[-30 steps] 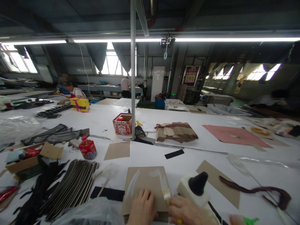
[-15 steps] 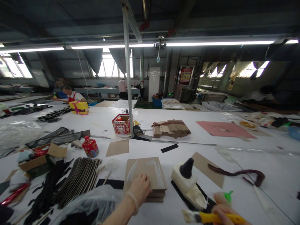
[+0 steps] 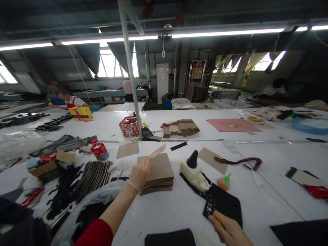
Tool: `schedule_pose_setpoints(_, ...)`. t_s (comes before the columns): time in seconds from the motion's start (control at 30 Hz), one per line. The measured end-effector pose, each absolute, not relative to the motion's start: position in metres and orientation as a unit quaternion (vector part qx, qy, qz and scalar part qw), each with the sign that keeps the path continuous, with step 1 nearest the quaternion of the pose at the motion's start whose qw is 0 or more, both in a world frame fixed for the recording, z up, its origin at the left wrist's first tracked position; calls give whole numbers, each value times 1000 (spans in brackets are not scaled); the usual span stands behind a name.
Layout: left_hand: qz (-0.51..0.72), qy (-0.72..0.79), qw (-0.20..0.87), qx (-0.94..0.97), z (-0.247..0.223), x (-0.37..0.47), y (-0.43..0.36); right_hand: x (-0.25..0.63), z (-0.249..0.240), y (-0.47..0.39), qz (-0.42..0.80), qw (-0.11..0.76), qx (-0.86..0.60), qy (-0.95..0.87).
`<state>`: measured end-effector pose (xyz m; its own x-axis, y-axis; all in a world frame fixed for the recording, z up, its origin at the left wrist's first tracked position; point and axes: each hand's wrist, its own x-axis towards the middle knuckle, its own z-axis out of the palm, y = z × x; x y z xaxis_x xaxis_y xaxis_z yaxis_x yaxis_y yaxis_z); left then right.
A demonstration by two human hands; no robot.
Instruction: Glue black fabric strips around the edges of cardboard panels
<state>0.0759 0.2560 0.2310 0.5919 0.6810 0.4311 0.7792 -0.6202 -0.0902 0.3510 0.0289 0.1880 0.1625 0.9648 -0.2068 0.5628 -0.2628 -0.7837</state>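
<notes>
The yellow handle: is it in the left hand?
No, the right hand holds the yellow handle; the left hand grips a board.

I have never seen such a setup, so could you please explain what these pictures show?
There is no machine here: just a person's two bare hands, seen by one camera worn on the head, looking forward and down. The left hand holds a thin sheet tilted at the top of a stack of brown boards. The right hand grips a yellow handle; its far end is hard to make out. On the white table around them are a white container with a black cone-shaped top, a red bottle and a row of dark strips.
</notes>
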Motion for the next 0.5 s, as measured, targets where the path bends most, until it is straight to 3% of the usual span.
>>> schedule_pose_setpoints(0.13, -264, -352, 198, -876, 248, 51, 228, 333, 201, 30, 336, 235, -704, -580)
schedule_pose_setpoints(0.33, -298, -189, 323, -878, 245, 39, 189, 359, 222, 33, 124, 151, -803, -562)
schedule_pose_setpoints(0.4, -287, -187, 331, -879, 241, 40, 191, 372, 227, 39, 143, 195, -804, -544)
schedule_pose_setpoints(0.5, -268, -202, 321, -886, 229, 46, 201, 387, 238, 53, 211, 349, -776, -481)
